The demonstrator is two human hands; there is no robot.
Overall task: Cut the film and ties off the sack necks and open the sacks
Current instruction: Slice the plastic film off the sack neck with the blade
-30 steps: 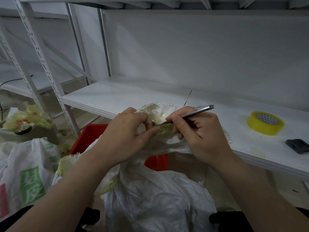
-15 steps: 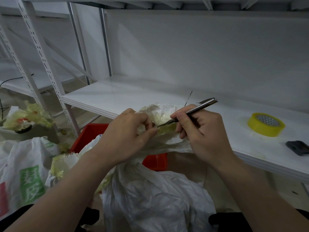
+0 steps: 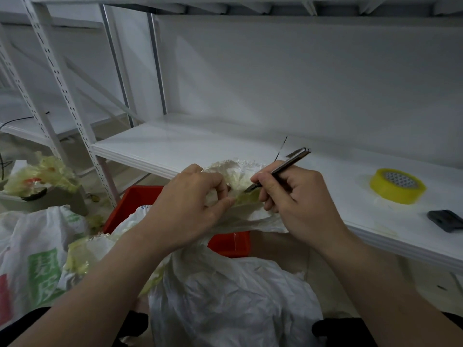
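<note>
A white woven sack [image 3: 225,301] stands between my forearms. Its bunched neck [image 3: 240,171], wrapped in yellowish film, is raised in front of me. My left hand [image 3: 190,209] pinches the neck from the left between thumb and curled fingers. My right hand [image 3: 298,204] grips a slim metal knife [image 3: 288,161] like a pen. The blade tip touches the film on the neck, between the two hands. The tie itself is hidden under the film and fingers.
A white metal shelf [image 3: 190,149] runs behind the sack, carrying a yellow tape roll [image 3: 397,186] and a dark object [image 3: 446,220] at right. A red crate [image 3: 140,196] sits below. Another printed sack [image 3: 32,259] and crumpled film scraps [image 3: 40,176] lie at left.
The knife handle has tilted up a little and the blade tip has shifted slightly along the film. Both hands stay on the neck in nearly the same place.
</note>
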